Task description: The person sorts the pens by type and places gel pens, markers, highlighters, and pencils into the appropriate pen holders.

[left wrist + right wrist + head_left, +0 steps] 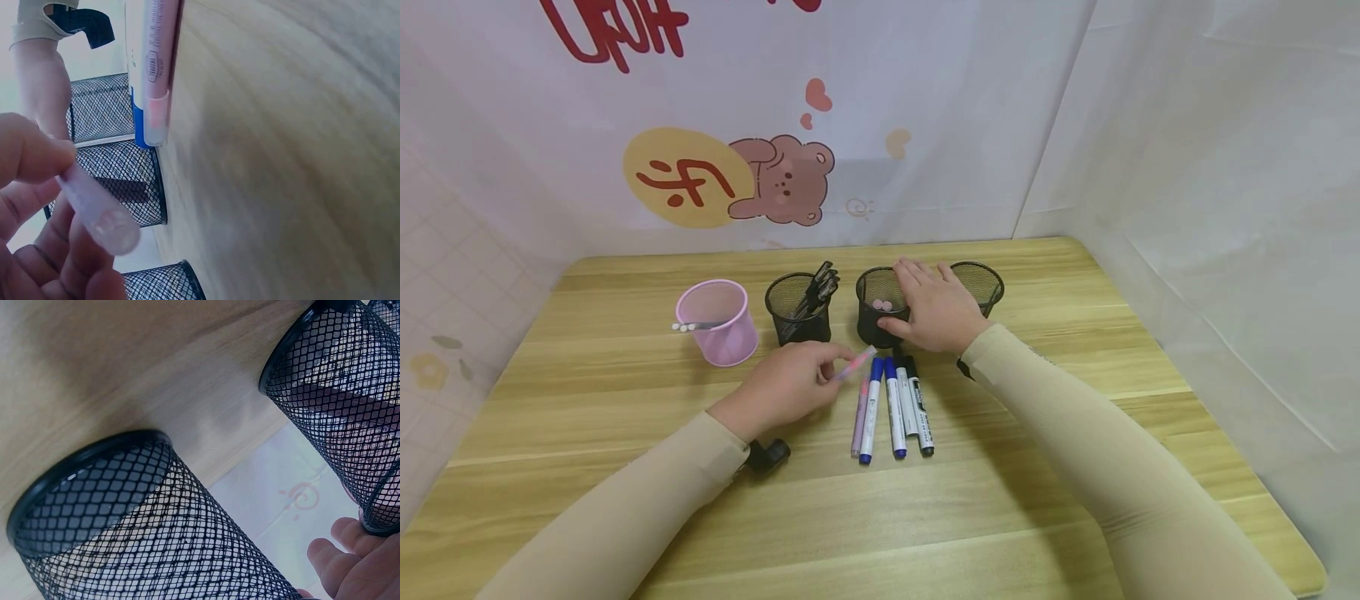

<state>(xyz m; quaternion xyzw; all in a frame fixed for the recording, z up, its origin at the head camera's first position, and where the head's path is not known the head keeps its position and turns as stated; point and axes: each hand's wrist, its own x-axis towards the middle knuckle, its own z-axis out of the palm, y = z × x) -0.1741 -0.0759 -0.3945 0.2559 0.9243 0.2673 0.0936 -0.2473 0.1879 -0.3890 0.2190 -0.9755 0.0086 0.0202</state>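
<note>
In the head view my left hand (793,383) pinches a pink highlighter (857,363) between thumb and fingers; its rounded end points at the camera in the left wrist view. My right hand (940,308) rests against the right side of a black mesh pen holder (872,332), fingers extended by the rim and thumb across the front. Two pink pen ends (882,306) show inside this holder. Before it lie another pink highlighter (860,417), blue-capped markers (871,417) and a black-capped marker (921,408), side by side.
Left of the hands stand a pink pen holder (730,340) with white-ended pens and a black mesh holder (790,327) with several black pens. Another mesh holder (977,283) stands behind the right hand. A printed curtain (962,125) hangs behind the wooden table (1000,533).
</note>
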